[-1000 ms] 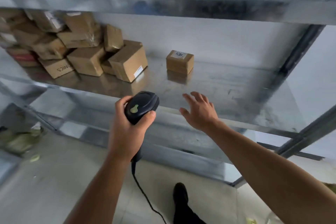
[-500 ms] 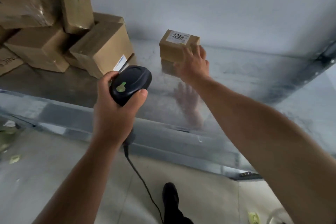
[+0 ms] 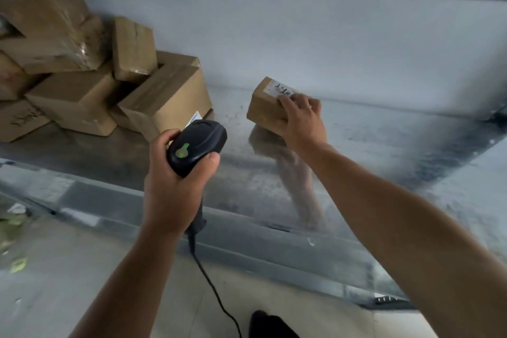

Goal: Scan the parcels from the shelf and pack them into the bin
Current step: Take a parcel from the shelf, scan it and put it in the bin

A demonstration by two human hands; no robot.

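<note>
One small brown parcel [image 3: 265,107] sits toward the back of the metal shelf [image 3: 397,151], right of its middle and near the back wall [image 3: 329,44]. Its long axis runs roughly left to right along the shelf. The white label [image 3: 282,90] with dark writing faces up, and the bare left end points at the pile. The box looks tilted; whether its underside rests on the shelf cannot be told, though a blurred reflection lies just below it. The right hand [image 3: 303,122] grips the parcel's right end from above, fingers [image 3: 287,104] curled over the top edge and onto the label.

Nearer the front edge, the left hand [image 3: 171,186] is clenched round the handle of a black scanner [image 3: 198,145]. Its thumb lies along the head, which has a green mark and aims toward the back of the shelf. The scanner's black cable [image 3: 212,289] hangs down in front of the shelf.

At the shelf's left end, well apart from the parcel, a heap of cardboard parcels [image 3: 82,79] lies stacked at mixed angles. Below are the pale floor [image 3: 82,288] and a dark shoe [image 3: 264,324].
</note>
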